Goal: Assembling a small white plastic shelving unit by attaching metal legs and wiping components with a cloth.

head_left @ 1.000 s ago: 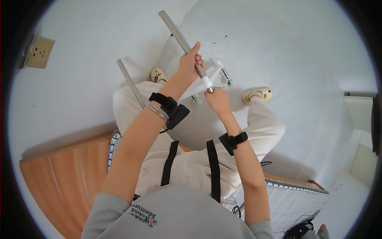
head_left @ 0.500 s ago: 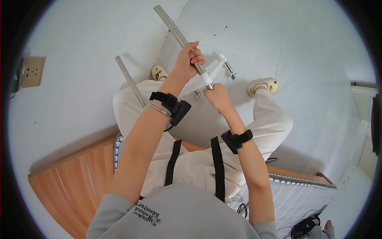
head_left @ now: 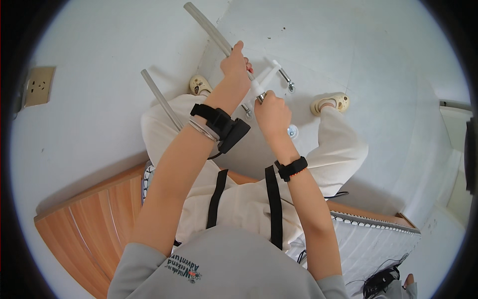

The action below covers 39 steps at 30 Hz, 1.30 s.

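left hand [head_left: 235, 65] grips the metal tube [head_left: 209, 30]; right hand [head_left: 271, 112] is closed on its white fitting [head_left: 263, 82]. likely seating the fitting; next calls for a steady tube and firm push.

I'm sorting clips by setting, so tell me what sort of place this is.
Probably a room in a home: a pale floor, a wall socket and a wooden bed frame. The person sits gripping a grey metal tube.

Place: a room in a home, seemingly a bedroom.
Floor: pale grey, smooth and glossy [head_left: 348, 45], filling the view from 10 to 3 o'clock.
Bed: wooden frame [head_left: 84, 224] at 8 o'clock, the person sitting on its edge; striped mattress [head_left: 368, 239] at 4 o'clock.
Wall fitting: beige power socket [head_left: 39, 85] at 9 o'clock.
Footwear: cream house slippers [head_left: 331, 102] near 1 o'clock.
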Each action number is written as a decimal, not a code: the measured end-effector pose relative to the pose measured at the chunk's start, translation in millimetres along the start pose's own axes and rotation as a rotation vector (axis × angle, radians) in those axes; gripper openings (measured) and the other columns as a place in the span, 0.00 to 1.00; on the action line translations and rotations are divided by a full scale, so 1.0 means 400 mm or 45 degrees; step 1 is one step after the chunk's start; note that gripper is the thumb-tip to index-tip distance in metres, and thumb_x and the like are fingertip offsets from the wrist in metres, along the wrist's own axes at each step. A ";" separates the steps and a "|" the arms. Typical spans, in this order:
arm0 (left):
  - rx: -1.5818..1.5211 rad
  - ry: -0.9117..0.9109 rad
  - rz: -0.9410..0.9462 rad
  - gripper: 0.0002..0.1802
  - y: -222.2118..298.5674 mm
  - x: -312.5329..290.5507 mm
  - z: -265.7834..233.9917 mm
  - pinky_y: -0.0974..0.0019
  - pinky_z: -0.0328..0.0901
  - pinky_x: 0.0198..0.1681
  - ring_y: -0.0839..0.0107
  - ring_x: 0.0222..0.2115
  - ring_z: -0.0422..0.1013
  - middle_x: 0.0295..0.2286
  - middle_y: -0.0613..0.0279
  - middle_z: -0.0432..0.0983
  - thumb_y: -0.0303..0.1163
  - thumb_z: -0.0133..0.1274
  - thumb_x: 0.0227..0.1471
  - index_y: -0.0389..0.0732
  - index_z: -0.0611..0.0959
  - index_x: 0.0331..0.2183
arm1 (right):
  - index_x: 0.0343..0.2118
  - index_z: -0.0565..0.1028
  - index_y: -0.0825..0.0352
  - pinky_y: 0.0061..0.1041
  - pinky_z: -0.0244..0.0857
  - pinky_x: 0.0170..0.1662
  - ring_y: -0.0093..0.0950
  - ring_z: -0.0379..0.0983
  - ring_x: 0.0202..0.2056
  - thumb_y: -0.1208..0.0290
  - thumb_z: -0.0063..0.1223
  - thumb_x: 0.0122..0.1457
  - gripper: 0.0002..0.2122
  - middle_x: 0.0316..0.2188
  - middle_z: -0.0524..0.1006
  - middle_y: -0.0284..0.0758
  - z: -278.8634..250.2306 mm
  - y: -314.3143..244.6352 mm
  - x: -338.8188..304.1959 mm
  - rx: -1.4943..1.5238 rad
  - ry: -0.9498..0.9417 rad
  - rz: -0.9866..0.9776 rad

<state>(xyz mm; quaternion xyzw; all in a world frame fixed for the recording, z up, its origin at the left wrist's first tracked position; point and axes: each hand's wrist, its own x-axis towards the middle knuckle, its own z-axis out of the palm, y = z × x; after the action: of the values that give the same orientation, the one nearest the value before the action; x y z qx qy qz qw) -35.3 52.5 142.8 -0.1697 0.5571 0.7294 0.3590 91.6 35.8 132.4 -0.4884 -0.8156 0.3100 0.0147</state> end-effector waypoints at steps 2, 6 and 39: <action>-0.035 0.021 -0.012 0.14 -0.003 -0.009 0.016 0.69 0.52 0.14 0.76 0.08 0.51 0.10 0.68 0.55 0.35 0.53 0.42 0.42 0.65 0.18 | 0.24 0.73 0.70 0.37 0.66 0.31 0.45 0.71 0.28 0.66 0.48 0.47 0.11 0.23 0.74 0.47 0.000 0.006 0.004 -0.013 0.039 0.046; -0.035 -0.109 -0.029 0.17 -0.017 -0.012 0.018 0.72 0.49 0.16 0.79 0.10 0.48 0.10 0.72 0.50 0.35 0.52 0.43 0.47 0.61 0.15 | 0.25 0.73 0.70 0.38 0.65 0.32 0.45 0.71 0.28 0.67 0.47 0.47 0.10 0.23 0.74 0.48 -0.014 0.021 0.018 0.119 -0.066 0.065; 1.650 0.360 1.245 0.19 0.131 0.129 -0.580 0.67 0.62 0.36 0.64 0.28 0.69 0.30 0.52 0.71 0.34 0.49 0.45 0.32 0.68 0.37 | 0.21 0.70 0.74 0.38 0.61 0.30 0.49 0.68 0.26 0.67 0.44 0.46 0.12 0.19 0.71 0.51 -0.049 0.150 0.069 0.171 0.084 0.001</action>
<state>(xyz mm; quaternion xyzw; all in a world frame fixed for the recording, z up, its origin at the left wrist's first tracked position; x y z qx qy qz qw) -143.3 -153.3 70.9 0.2426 0.9184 0.3091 -0.0461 130.8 87.5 109.5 -0.4965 -0.7918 0.3478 0.0743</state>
